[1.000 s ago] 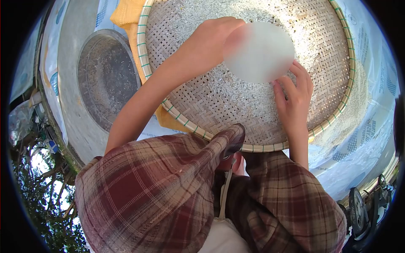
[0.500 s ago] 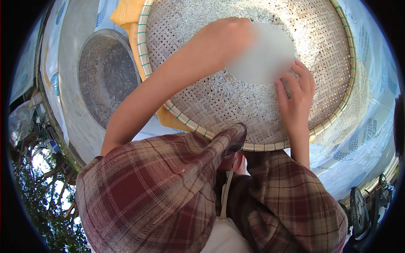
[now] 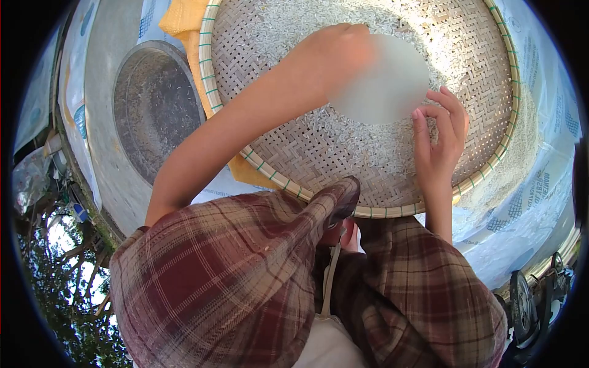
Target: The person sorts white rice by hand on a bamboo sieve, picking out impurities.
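A round woven bamboo tray (image 3: pixel 386 197) with a pale rim bound in green holds scattered white rice grains (image 3: pixel 350 138). My left hand (image 3: pixel 348 52) is over the rice near the tray's middle, its fingers hidden by a blurred grey oval patch. Over the right part of the rice, my right hand (image 3: pixel 443 132) has thumb and index fingertips together, the other fingers loosely bent. Whether anything sits in that pinch is too small to make out.
A dark metal basin (image 3: pixel 156 110) with a few grains in it stands left of the tray. Yellow cloth (image 3: pixel 184 21) shows at the tray's left edge. Printed plastic sheeting (image 3: pixel 521 214) lies underneath, with more grain at right. Wheels (image 3: pixel 521 303) appear at lower right.
My right hand has shifted slightly right, and its thumb and index tips have drawn together. My left hand has hardly moved.
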`<state>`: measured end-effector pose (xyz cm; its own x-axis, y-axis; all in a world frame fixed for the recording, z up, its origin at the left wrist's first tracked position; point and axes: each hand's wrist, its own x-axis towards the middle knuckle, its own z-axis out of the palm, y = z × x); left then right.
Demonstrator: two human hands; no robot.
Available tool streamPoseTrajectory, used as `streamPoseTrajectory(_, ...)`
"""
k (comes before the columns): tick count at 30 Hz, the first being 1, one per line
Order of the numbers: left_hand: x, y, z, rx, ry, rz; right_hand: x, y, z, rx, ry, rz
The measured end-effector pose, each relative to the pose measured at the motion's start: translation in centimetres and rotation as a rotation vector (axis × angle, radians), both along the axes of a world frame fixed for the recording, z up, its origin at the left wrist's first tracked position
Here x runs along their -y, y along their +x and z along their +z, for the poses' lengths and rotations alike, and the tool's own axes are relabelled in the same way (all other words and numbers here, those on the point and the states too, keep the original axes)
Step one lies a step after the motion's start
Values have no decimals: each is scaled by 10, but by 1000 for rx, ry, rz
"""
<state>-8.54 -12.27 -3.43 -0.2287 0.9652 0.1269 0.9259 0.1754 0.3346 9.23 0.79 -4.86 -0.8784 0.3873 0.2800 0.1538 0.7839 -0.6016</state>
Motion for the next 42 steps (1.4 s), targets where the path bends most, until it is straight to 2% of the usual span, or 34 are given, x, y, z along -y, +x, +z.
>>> streamPoseTrajectory(4,0,-3,3,-46,25,8,0,-1,1,-1,-14,-5)
streamPoseTrajectory(6,3,-8,10,263,13,153,1,0,1,-1,-23,-13)
streamPoseTrajectory(7,7,-10,12,262,13,154,0,0,1,-7,-35,-22)
streamPoseTrajectory(9,15,-11,17,1056,79,414,1,0,2,-17,-46,-32)
streamPoseTrajectory(10,17,-10,17,1054,81,415,1,1,4,-35,-77,-39)
streamPoseTrajectory(12,24,-6,11,1719,253,560,0,-2,8,-63,-108,-33)
streamPoseTrajectory(13,25,-1,7,1711,260,563,-2,-6,16,-108,-47,42)
streamPoseTrajectory(15,21,11,-2,2070,303,509,-2,-22,32,-151,17,115)
streamPoseTrajectory(16,18,18,-4,2071,307,501,-2,-38,39,-238,14,177)
streamPoseTrajectory(17,13,26,-6,2194,408,459,-2,-50,43,-324,11,243)
streamPoseTrajectory(18,9,33,-8,2311,514,414,-1,-58,44,-326,16,250)
streamPoseTrajectory(20,3,38,-12,2322,567,451,3,-71,44,-390,40,294)
streamPoseTrajectory(22,2,38,-11,2500,656,406,10,-73,36,-380,39,286)
streamPoseTrajectory(26,3,42,-1,2543,659,362,15,-65,21,-434,59,233)
streamPoseTrajectory(29,15,34,6,2536,668,485,9,-52,29,-375,-13,171)
streamPoseTrajectory(33,63,5,23,2588,1068,476,-14,-22,20,-329,14,17)
streamPoseTrajectory(37,148,-33,31,2231,1481,663,-22,-5,7,-86,77,-140)
streamPoseTrajectory(38,169,-41,30,2227,1480,663,-22,-5,5,-1,78,-180)
streamPoseTrajectory(40,201,-49,27,1882,1496,929,-17,-8,4,14,40,-165)
streamPoseTrajectory(41,208,-49,25,1880,1495,930,-14,-9,4,31,4,-150)
streamPoseTrajectory(42,213,-48,23,1691,1425,1088,-12,-10,4,30,3,-151)
